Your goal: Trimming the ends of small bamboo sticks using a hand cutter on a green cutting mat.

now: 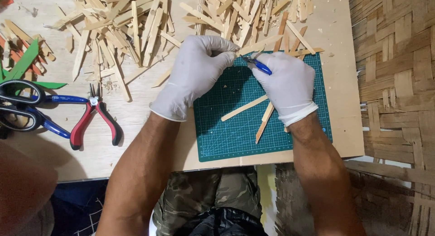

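Both hands wear white gloves and meet over the top edge of a green cutting mat. My left hand pinches a flat wooden stick that runs up and to the right. My right hand grips small blue-handled cutters, whose jaws sit at the stick next to my left fingertips. Two more wooden sticks lie loose on the mat below the hands.
Heaps of wooden sticks cover the far part of the wooden board. Red-handled pliers and black and blue scissors lie at the left, beside green painted sticks. A woven mat lies to the right.
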